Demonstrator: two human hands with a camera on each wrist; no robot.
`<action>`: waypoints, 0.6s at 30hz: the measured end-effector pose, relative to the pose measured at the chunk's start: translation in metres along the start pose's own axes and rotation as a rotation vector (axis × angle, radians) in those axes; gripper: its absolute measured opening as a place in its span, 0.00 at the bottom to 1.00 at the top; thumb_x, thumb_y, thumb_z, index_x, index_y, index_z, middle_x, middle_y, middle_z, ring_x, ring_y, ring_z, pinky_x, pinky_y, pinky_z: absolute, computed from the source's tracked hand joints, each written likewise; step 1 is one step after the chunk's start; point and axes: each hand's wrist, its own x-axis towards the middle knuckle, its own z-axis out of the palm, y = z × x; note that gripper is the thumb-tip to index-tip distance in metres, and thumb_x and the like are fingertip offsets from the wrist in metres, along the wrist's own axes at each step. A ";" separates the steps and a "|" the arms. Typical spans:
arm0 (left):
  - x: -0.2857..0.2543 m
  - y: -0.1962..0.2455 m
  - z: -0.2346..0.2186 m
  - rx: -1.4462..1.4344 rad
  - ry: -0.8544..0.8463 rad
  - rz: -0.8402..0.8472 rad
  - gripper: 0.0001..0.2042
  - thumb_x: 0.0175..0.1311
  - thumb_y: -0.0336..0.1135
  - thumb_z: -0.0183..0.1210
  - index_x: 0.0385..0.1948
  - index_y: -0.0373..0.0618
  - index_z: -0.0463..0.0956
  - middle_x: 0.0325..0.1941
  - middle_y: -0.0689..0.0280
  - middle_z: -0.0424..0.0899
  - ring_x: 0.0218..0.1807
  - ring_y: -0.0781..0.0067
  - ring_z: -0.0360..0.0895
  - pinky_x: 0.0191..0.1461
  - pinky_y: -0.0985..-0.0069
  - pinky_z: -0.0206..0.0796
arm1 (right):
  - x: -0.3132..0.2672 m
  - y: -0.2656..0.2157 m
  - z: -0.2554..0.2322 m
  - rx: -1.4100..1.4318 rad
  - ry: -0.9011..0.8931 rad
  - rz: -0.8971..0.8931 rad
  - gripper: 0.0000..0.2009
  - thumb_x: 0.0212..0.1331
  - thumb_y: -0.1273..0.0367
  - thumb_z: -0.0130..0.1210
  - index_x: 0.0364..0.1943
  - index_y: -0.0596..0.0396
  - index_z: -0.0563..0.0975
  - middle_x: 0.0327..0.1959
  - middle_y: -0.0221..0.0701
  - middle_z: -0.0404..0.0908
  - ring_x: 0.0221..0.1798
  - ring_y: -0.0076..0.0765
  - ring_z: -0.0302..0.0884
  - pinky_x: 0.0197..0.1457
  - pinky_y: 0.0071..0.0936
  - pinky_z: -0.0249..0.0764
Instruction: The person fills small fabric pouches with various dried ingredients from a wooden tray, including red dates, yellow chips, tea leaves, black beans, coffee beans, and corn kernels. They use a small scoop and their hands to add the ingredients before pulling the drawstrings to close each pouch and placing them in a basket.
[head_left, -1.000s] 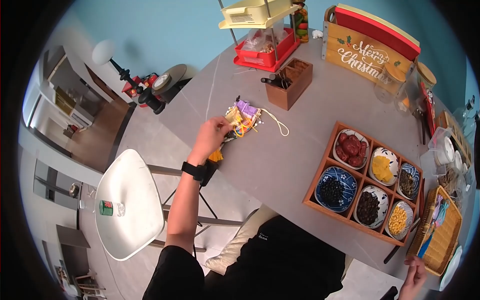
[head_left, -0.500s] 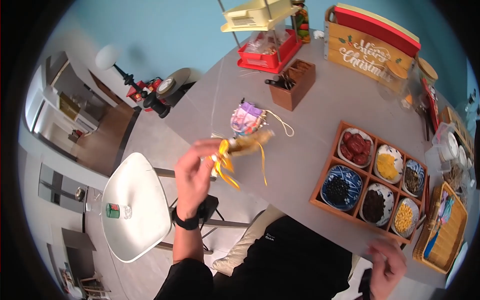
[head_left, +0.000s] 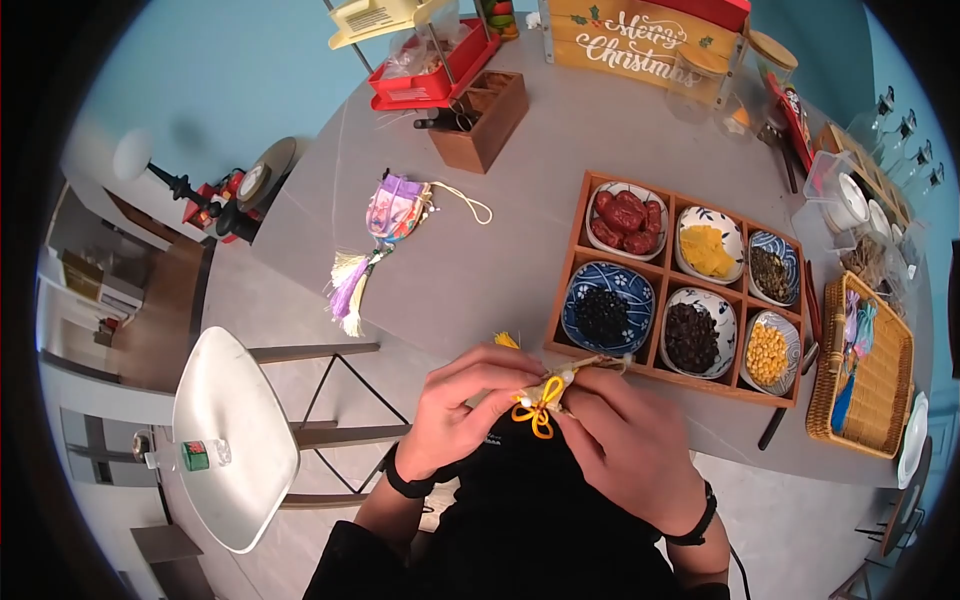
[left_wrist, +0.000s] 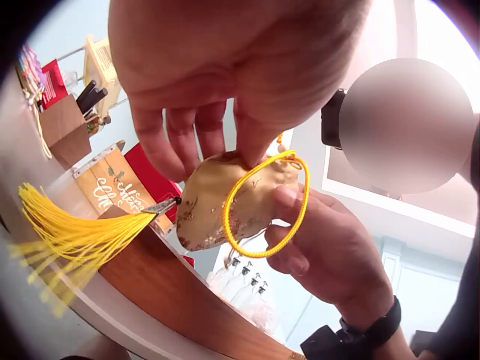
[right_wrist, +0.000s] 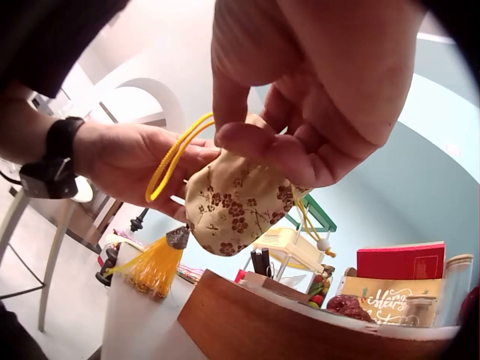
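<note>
A gold pouch (right_wrist: 232, 202) with brown flower patterns, a yellow cord loop (left_wrist: 227, 217) and a yellow tassel (left_wrist: 86, 236) is held between both hands near the table's front edge. My left hand (head_left: 465, 410) pinches its gathered top from one side. From the other side my right hand (head_left: 635, 440) grips the top with thumb and fingers. In the head view the hands cover most of the pouch; a yellow knot (head_left: 540, 405) shows between them. A purple patterned pouch (head_left: 396, 210) with a pale and purple tassel lies on the table, apart from both hands.
A divided wooden tray (head_left: 560, 300) holds bowls of dates, yellow pieces, dark beans and corn kernels. To its right is a wicker basket (head_left: 870, 385) with tassels. Behind stand a wooden box (head_left: 490, 125), a tiered rack and a Christmas crate (head_left: 640, 60). A white chair (head_left: 235, 430) is at left.
The left hand has lifted the gold pouch off the table and brought it toward the body. The right hand has come in from the right and taken hold of it too. The view has shifted.
</note>
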 end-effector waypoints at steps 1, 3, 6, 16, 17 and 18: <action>-0.001 0.002 0.000 -0.003 -0.002 -0.004 0.09 0.58 0.27 0.64 0.40 0.38 0.80 0.43 0.57 0.83 0.48 0.59 0.81 0.51 0.70 0.73 | -0.001 0.000 -0.001 0.000 -0.002 0.005 0.09 0.53 0.73 0.60 0.38 0.58 0.77 0.43 0.32 0.78 0.30 0.35 0.78 0.33 0.29 0.74; -0.001 0.013 0.001 -0.023 0.027 -0.103 0.14 0.54 0.27 0.67 0.43 0.39 0.78 0.46 0.56 0.82 0.51 0.59 0.79 0.54 0.68 0.71 | -0.004 -0.002 -0.004 -0.057 -0.025 0.008 0.08 0.51 0.74 0.58 0.37 0.58 0.75 0.45 0.35 0.77 0.25 0.32 0.76 0.30 0.27 0.73; -0.002 0.024 0.009 0.058 0.019 -0.115 0.15 0.51 0.23 0.64 0.43 0.39 0.76 0.48 0.55 0.81 0.53 0.60 0.78 0.58 0.68 0.68 | -0.002 -0.007 -0.005 -0.143 -0.088 -0.031 0.09 0.49 0.75 0.56 0.36 0.59 0.74 0.47 0.37 0.76 0.22 0.31 0.74 0.28 0.26 0.72; -0.001 0.015 -0.009 0.357 0.087 -0.276 0.17 0.58 0.22 0.56 0.50 0.40 0.74 0.49 0.57 0.80 0.53 0.63 0.76 0.58 0.68 0.66 | -0.018 -0.007 -0.016 -0.200 -0.201 -0.045 0.06 0.48 0.74 0.59 0.29 0.57 0.73 0.53 0.37 0.76 0.27 0.35 0.75 0.32 0.30 0.72; -0.002 0.019 -0.018 0.358 0.089 -0.278 0.17 0.58 0.22 0.56 0.50 0.40 0.74 0.49 0.57 0.80 0.53 0.63 0.76 0.58 0.68 0.66 | -0.009 -0.018 -0.017 -0.198 -0.234 -0.032 0.06 0.48 0.74 0.59 0.29 0.57 0.73 0.53 0.37 0.76 0.27 0.35 0.75 0.32 0.30 0.72; -0.003 0.022 -0.017 0.142 -0.009 -0.194 0.24 0.54 0.26 0.62 0.55 0.42 0.70 0.54 0.56 0.78 0.56 0.61 0.74 0.60 0.66 0.65 | -0.008 -0.021 -0.021 -0.201 -0.266 -0.016 0.06 0.48 0.74 0.59 0.28 0.57 0.73 0.53 0.37 0.76 0.27 0.35 0.75 0.33 0.30 0.72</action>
